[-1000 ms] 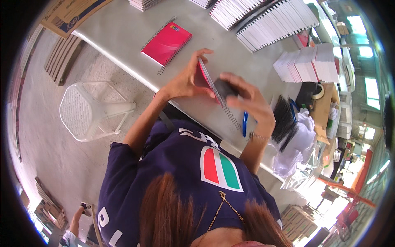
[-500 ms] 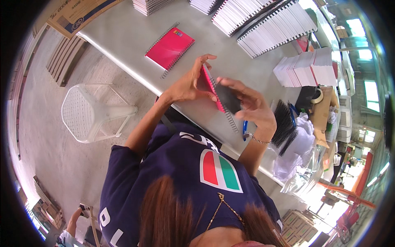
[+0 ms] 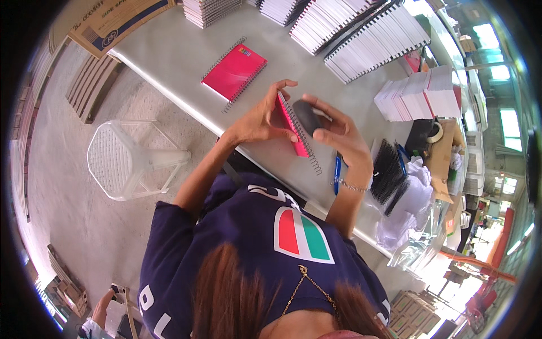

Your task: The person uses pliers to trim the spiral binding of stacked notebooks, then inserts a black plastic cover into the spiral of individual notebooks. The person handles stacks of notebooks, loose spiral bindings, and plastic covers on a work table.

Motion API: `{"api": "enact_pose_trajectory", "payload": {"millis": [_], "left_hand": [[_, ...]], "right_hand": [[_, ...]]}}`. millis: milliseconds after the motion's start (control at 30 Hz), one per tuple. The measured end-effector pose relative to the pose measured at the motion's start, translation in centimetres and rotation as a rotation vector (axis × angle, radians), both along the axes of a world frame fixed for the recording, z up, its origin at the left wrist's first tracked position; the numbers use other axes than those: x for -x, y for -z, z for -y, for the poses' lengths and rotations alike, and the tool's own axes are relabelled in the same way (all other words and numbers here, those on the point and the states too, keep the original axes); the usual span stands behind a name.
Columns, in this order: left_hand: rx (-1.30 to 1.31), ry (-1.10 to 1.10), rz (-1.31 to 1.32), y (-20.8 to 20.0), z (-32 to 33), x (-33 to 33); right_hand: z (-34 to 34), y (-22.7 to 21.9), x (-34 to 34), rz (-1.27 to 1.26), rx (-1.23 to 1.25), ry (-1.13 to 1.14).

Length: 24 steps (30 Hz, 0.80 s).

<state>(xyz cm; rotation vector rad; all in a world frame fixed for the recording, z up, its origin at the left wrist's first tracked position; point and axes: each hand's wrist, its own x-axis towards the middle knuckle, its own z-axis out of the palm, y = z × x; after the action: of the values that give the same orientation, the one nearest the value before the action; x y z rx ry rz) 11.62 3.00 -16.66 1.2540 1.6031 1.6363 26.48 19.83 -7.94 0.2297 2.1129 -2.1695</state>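
My left hand (image 3: 258, 121) grips a pink spiral notebook (image 3: 301, 148), stood on edge with its bound side toward my right hand. A metal wire coil (image 3: 315, 164) runs along that side and sticks out past the near corner. In my right hand (image 3: 345, 133) is a smooth, dark, rounded block (image 3: 306, 117), held between thumb and fingers close against the coil. Whether it touches the wire, I cannot tell. Farther left on the table lies a second pink notebook (image 3: 236, 72), flat, with coils along two opposite sides and loose coil ends jutting out.
Stacks of black-bound books (image 3: 375, 42) line the far side, with unbound page stacks (image 3: 420, 93) at right. Beside my right wrist are a blue pen (image 3: 337, 174), a pile of black coils (image 3: 387, 172) and crumpled white paper (image 3: 398, 223). A white stool (image 3: 116, 161) stands left of the table.
The dark block, blurred before, now shows plainly beside the upper part of the coil. My right hand has shifted slightly up and left. The left hand keeps its hold on the notebook.
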Motion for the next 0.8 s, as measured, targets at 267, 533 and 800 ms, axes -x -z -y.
{"api": "enact_pose_trajectory", "payload": {"millis": [267,533,800], "left_hand": [[0.008,0.0,0.034,-0.1,0.1,0.0],[0.01,-0.131,-0.008,-0.1,-1.2,-2.4],[-0.023,-0.275,0.291,-0.4,-1.6,-5.4]], "right_hand": [[-1.5,2.0,1.7,-0.045,-0.335,0.123],[-2.9,4.1,0.6,-0.051,-0.545,0.238],[-2.7,6.7,-9.0,0.19,-1.001,0.775]]}}
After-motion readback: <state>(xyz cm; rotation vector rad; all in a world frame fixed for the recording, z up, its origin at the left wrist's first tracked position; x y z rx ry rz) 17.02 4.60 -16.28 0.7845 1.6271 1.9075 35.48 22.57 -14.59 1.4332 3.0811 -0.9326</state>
